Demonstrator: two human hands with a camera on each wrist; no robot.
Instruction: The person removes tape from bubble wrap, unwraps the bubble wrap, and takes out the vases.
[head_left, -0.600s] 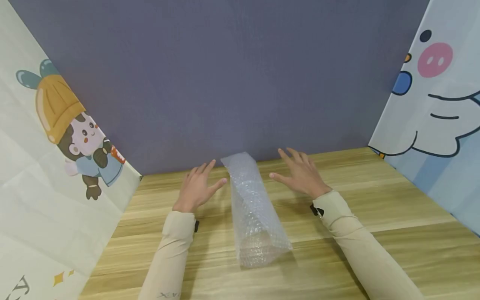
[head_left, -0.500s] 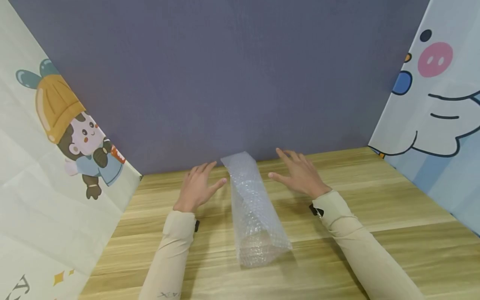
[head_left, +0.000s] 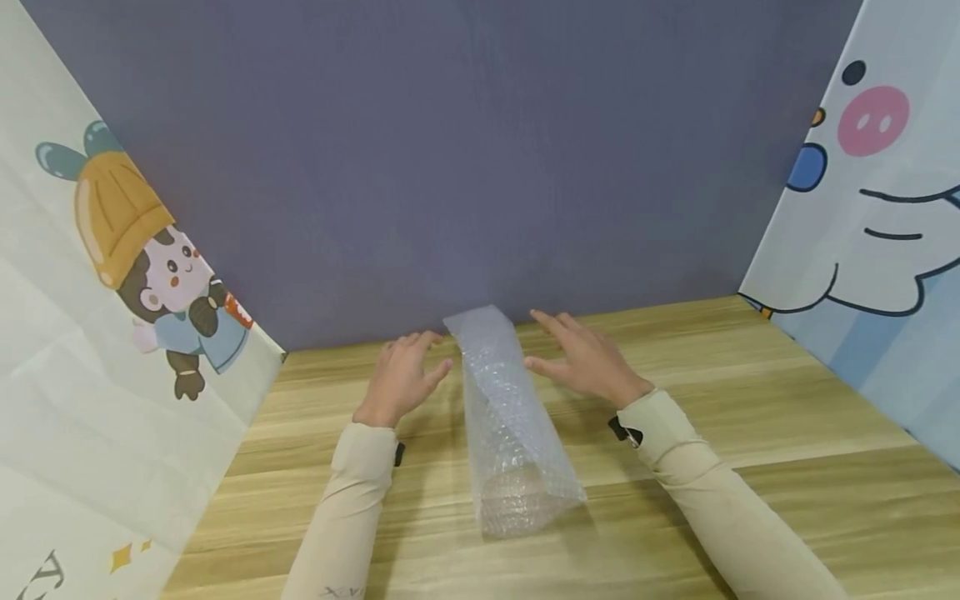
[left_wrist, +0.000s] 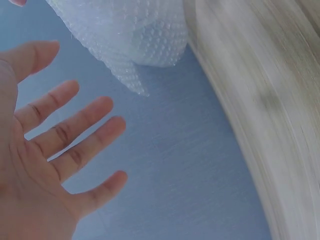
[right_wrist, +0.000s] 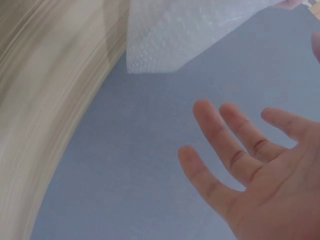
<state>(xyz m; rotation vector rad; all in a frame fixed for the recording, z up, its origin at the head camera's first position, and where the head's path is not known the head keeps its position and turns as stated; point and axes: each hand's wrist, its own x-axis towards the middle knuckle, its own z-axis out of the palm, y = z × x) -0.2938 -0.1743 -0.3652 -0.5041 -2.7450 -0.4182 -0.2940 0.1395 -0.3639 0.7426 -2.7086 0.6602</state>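
Note:
A rolled piece of clear bubble wrap (head_left: 510, 417) lies lengthwise on the wooden table, its far end by the back panel and its near end showing a rounded opening. Whether anything is inside cannot be made out. On its left is my left hand (head_left: 401, 379), fingers spread and a small gap from the wrap. My right hand (head_left: 588, 358) hovers on the other side, thumb close to the wrap's edge. In the left wrist view the left hand (left_wrist: 55, 150) holds nothing; the right wrist view shows the right hand (right_wrist: 265, 160) likewise with loosely extended fingers.
A dark grey-blue panel (head_left: 480, 167) rises along the back edge of the wood-grain table (head_left: 675, 467). White sheets with cartoon prints flank it, a child in an orange hat (head_left: 123, 217) on the left and a pink-snouted figure (head_left: 873, 121) on the right.
My right hand has moved left and slightly down, nearer the bubble wrap. The left hand has shifted slightly rightward, its fingers a bit more bent. The wrap stays in place.

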